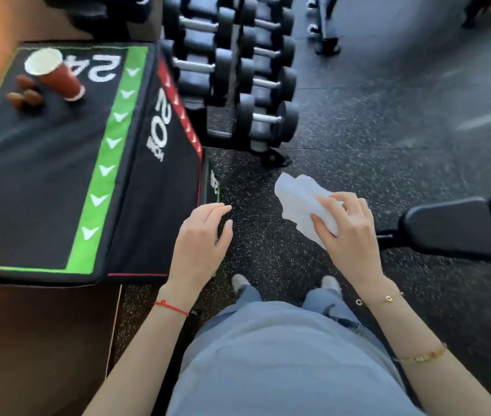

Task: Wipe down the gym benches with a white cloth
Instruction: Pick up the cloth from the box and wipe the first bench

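At centre right, above the speckled floor (pixel 358 130), the cloth (pixel 298 196) is held in the right hand (pixel 346 232). It is white and crumpled, and it sticks out up and to the left of the hand. The thumb and fingers (pixel 333 202) close on its lower right part and pinch it. The cloth touches no surface; it is held in the air just left of the bench (pixel 451 226). That bench has black padding and enters from the right edge, with a dark frame part showing at its left end. The right wrist carries a thin gold bracelet (pixel 388 299), and a second gold band sits further up the forearm.

The left hand (pixel 200 238) is empty. Its fingers are loosely curled and slightly apart, near the corner of the box (pixel 43 175). A red string (pixel 171 307) circles the left wrist.

The box is a black padded block at left. Its top reads "24" in white beside a green strip of white chevrons. Its side face reads "20" with a red strip; smaller lettering below is not legible. On top stand a red paper cup (pixel 56 74) and three small brown items, unidentified.

Beyond, a rack (pixel 232 70) holds black dumbbells in two columns. Light blue clothing and two shoes show at bottom centre.
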`<state>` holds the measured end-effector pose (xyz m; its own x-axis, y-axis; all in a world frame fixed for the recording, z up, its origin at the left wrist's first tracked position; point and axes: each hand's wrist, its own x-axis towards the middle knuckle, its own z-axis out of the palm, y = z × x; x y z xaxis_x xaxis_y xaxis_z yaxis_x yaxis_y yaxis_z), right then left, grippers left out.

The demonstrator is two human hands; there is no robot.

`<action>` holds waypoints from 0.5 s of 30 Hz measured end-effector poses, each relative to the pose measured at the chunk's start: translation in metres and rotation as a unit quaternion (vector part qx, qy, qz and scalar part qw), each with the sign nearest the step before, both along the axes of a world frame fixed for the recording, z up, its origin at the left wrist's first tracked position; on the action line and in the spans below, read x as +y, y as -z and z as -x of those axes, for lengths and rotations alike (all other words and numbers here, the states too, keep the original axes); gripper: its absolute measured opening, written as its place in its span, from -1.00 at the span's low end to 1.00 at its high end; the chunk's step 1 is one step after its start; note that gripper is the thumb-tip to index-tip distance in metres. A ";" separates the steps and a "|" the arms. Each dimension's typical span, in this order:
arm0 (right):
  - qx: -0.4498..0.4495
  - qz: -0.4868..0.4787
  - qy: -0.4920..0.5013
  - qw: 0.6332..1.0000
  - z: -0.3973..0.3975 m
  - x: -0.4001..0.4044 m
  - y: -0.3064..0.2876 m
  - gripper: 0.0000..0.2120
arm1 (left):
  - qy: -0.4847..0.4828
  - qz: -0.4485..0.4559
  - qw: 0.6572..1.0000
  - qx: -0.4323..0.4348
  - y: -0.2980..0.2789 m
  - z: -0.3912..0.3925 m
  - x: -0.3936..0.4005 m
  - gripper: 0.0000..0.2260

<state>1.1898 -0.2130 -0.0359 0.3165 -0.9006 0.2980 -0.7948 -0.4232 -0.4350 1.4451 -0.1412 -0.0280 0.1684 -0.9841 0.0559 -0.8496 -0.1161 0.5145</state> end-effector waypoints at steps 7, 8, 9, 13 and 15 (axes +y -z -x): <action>0.003 -0.004 0.060 0.998 0.129 0.009 0.005 -0.75 | 0.063 0.013 0.998 0.010 0.010 0.119 -0.023 -0.72; 0.005 -0.007 0.065 0.998 0.151 0.009 0.005 -0.76 | 0.068 0.016 0.997 0.013 0.012 0.141 -0.025 -0.72; 0.006 -0.010 0.068 0.998 0.174 0.009 0.006 -0.76 | 0.069 0.017 0.997 0.017 0.014 0.163 -0.028 -0.72; 0.016 -0.022 0.072 0.997 0.263 0.002 0.008 -0.75 | 0.065 0.012 0.997 0.029 0.022 0.254 -0.034 -0.72; 0.022 -0.029 0.071 0.997 0.303 -0.002 0.010 -0.75 | 0.064 0.010 0.997 0.037 0.024 0.296 -0.040 -0.73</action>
<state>0.8870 -0.2154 -0.0463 0.1965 -0.9523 0.2334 -0.8640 -0.2807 -0.4180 1.1487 -0.1807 -0.0520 0.0457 -0.9967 0.0667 -0.8159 0.0013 0.5782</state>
